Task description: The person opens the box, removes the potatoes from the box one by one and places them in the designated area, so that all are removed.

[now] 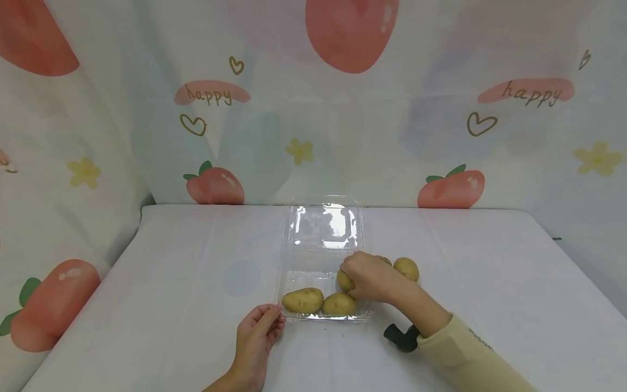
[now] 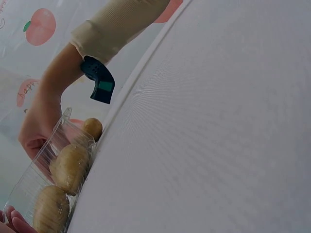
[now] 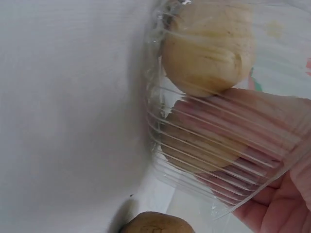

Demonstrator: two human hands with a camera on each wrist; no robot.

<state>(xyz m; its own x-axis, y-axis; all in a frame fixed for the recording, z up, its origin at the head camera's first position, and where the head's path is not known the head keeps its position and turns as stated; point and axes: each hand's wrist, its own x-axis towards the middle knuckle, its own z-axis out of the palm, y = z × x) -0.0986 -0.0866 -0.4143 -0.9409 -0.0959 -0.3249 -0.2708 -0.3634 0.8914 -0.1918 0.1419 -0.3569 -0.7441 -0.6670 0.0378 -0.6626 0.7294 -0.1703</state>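
Note:
A clear plastic clamshell box [image 1: 308, 279] stands on the table with its lid [image 1: 323, 226] folded back. Two potatoes lie along its near side, one on the left [image 1: 302, 300] and one on the right [image 1: 339, 304]. My right hand [image 1: 374, 277] reaches into the box and grips a third potato [image 1: 345, 280] behind the right one; through the ribbed wall the right wrist view shows fingers around this potato [image 3: 199, 145]. At the near left corner, my left hand [image 1: 259, 337] pinches the box's rim between thumb and fingers.
To the right of the box, a potato [image 1: 406, 269] lies on the white tablecloth [image 1: 196, 283], with another [image 1: 383, 260] partly hidden behind my right hand. A dark curved device [image 1: 403, 337] sits at the right wrist. A printed curtain [image 1: 333, 136] hangs behind the table.

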